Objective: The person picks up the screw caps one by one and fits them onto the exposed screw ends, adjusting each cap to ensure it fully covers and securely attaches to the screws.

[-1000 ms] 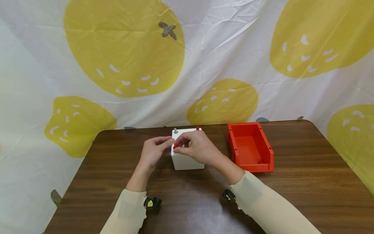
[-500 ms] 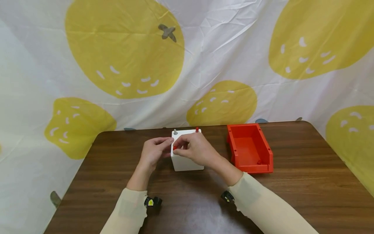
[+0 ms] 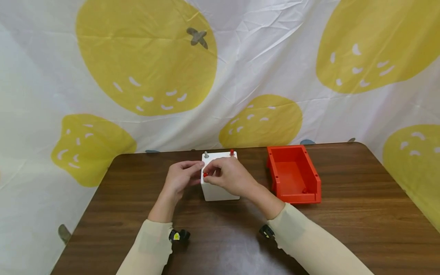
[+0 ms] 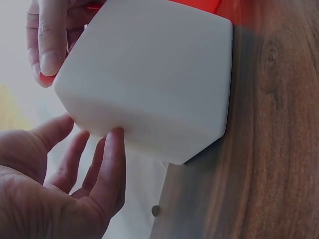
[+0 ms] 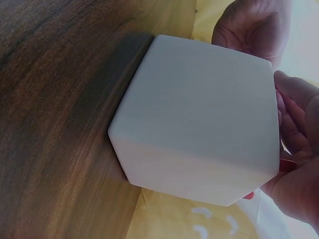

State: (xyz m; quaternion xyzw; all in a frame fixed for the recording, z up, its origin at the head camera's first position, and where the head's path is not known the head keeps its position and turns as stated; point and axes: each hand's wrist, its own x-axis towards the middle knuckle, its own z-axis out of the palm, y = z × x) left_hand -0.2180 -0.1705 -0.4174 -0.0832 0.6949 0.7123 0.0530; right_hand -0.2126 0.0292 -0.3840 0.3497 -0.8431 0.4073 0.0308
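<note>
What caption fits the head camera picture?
Right hand pinches a red piece atop a white box; left hand touches its side.

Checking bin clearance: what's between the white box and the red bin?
Head view: the right forearm crosses the nearer part of the gap; beyond it, only bare brown tabletop shows between white box and red bin.

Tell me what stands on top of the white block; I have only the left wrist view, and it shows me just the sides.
Observer: In the head view, a grey post rises from the far left corner of the white block.
Operator: Report the far right corner too.
Observer: An upright red piece stands there, just beyond the right hand.
Operator: Now look inside the red bin; I catch only a strip of red.
Observer: One small red part sits in the red bin, close to its front end.
</note>
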